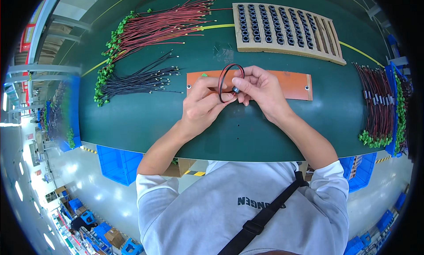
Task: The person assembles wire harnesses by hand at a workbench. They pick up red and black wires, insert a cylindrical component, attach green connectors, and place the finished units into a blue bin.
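Both my hands meet over an orange board on the green table. My left hand is closed, pinching red and black wires that curve up in a loop between the hands. Thumb and fingers of my right hand grip a small black cylindrical part, which the wires meet. Fingers partly hide that join and the wire ends. To the left lie a bundle of red wires and a bundle of black wires, with green connectors at their left ends.
A wooden rack holding rows of black cylindrical parts stands at the back. Finished-looking red and black wire assemblies lie at the right edge by a blue bin. Another blue bin sits below the table's front edge.
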Tool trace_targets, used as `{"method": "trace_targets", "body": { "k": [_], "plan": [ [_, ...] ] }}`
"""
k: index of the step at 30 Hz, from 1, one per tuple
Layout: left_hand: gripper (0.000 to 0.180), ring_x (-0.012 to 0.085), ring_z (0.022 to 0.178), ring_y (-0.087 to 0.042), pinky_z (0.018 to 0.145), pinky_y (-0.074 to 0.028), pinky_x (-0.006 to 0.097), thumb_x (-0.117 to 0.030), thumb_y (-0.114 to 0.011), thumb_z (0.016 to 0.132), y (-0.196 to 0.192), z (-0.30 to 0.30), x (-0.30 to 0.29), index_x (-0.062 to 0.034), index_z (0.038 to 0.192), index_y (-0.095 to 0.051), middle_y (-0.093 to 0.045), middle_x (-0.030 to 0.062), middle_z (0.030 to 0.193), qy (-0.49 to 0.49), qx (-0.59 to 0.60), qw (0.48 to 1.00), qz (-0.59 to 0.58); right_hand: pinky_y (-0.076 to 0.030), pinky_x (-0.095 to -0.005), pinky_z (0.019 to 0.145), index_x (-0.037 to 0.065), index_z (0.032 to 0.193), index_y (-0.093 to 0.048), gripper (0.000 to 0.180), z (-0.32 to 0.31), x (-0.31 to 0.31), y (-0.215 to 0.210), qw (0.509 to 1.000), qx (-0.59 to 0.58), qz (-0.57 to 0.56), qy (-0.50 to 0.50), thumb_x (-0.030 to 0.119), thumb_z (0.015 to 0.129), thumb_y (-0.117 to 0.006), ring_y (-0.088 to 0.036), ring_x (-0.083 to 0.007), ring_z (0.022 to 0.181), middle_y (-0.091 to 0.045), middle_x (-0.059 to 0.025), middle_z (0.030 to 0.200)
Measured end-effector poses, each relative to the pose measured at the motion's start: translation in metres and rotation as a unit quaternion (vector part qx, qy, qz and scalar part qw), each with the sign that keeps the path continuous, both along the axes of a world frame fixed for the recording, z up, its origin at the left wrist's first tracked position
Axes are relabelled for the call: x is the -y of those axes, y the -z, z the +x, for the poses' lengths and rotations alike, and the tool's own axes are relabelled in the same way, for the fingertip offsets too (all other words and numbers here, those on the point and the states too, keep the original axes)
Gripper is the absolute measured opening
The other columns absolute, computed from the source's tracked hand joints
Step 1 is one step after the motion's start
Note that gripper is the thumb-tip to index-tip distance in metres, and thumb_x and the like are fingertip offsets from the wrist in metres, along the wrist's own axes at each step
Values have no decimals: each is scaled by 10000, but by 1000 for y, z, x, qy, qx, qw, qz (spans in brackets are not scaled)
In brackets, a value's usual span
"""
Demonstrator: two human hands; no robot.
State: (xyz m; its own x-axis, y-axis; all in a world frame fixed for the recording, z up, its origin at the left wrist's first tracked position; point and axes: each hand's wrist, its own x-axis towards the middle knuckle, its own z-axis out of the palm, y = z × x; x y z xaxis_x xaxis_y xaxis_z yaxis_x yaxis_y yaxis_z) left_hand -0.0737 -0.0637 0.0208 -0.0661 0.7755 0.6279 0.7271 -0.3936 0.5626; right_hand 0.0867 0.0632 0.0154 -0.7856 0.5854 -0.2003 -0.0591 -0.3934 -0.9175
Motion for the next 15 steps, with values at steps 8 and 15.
{"method": "trace_targets", "body": {
  "k": [8,15],
  "plan": [
    [172,228,987,-680,794,-620,317,57,-827,783,15,0,-12,11,897,-707,-637,141,1147,-11,50,998,28,-551,-238,641,-34,1124,-648,191,7,6,3,994,-98,-20,46,133,1047,-602,-692,-124,780,-712,-82,942],
    [216,211,987,-728,851,-611,336,0,-803,837,10,20,-12,22,1035,-717,-724,172,1152,-13,258,961,-101,-558,-299,559,-6,1095,-633,130,16,6,-4,911,14,408,53,100,1030,-598,-704,-151,659,-712,-96,830]
  ]
}}
